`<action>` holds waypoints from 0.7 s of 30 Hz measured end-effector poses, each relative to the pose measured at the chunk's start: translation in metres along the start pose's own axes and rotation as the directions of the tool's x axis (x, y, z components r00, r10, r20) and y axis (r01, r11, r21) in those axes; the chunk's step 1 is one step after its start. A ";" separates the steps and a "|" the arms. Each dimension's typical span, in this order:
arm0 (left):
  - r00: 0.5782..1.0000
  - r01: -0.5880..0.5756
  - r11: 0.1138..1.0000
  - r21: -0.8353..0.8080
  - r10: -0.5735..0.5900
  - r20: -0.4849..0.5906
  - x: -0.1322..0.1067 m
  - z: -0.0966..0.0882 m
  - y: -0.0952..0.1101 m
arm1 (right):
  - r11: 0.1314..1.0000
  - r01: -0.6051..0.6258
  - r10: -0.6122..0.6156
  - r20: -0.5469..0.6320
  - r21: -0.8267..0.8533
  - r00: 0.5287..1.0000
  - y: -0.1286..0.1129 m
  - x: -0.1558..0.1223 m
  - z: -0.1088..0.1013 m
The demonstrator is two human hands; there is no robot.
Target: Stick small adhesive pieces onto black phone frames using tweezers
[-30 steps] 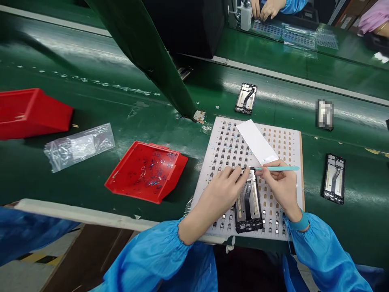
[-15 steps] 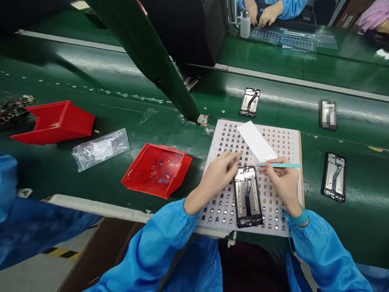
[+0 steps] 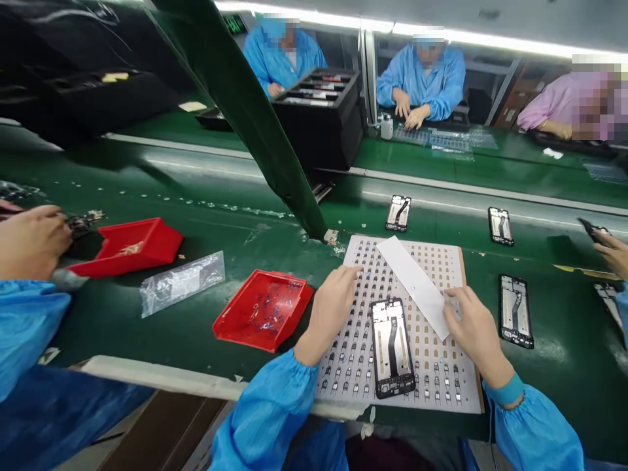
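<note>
A phone frame with a black flex cable lies on the white board, which carries rows of small metal parts. A white strip lies diagonally across the board above the phone frame. My left hand is over the board's left side, its fingers bent together with the tips by the small parts; anything between them is hidden. At the strip's right edge is my right hand, with thumb and index finger closed on the edge. No tweezers show in it.
A red bin with small bits, a clear plastic bag and another red bin lie to the left. More phone frames lie right and behind. A green post slants overhead. Co-workers' hands reach in from both sides.
The view has tilted up. The teal tweezers have gone from sight; my right hand has moved onto the strip's edge. My left hand has moved left, away from the phone frame.
</note>
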State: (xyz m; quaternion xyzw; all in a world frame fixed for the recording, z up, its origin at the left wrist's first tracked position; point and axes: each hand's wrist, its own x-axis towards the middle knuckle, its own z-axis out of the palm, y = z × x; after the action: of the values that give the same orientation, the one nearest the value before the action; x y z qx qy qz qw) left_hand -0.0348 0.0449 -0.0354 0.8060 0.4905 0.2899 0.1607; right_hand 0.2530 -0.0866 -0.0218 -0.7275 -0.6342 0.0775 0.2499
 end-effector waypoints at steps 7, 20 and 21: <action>0.993 -0.110 0.988 -0.106 0.106 -0.045 -0.037 0.000 0.039 | 0.959 -0.235 0.265 0.212 -0.156 0.941 -0.003 0.018 0.008; 0.833 0.549 0.294 -0.783 -0.272 0.482 -0.083 0.027 0.108 | 0.844 -0.293 0.163 0.305 0.450 0.938 -0.009 0.011 -0.019; 0.817 0.567 0.195 -0.800 -0.261 0.515 -0.084 0.028 0.113 | 0.768 -0.333 0.193 0.297 0.548 0.935 -0.014 0.001 -0.022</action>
State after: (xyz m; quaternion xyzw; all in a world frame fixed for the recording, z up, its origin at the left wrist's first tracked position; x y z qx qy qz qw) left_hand 0.0320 -0.0811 -0.0216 0.4272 0.4047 0.3507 0.7285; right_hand 0.2501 -0.0901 0.0044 -0.6822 -0.4934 0.3861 0.3768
